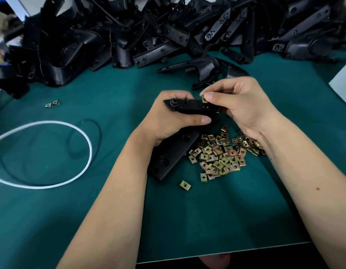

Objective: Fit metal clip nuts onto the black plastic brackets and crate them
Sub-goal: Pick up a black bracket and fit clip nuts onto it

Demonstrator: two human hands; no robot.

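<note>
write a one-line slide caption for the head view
Left hand holds a black bracket while right hand pinches a clip nut onto it.

Dim, cool overall; light falls from above and far, brightest on the mid surface (114, 90) and on the hands; near part of the surface darker, with soft shadows under both forearms; shadow also under the left hand (168, 115) and right hand (240, 105); black bracket pile (149, 35) far back mostly crushed to black, only thin glossy highlights on edges; clip nuts (218, 154) show small glints, detail soft; white cord (87, 140) slightly blown out; wide-angle bend at the edges, near surface edge bowed, forearms stretched; far left and right corners soft and smeared; centre reasonably sharp, mild compression noise.
</note>
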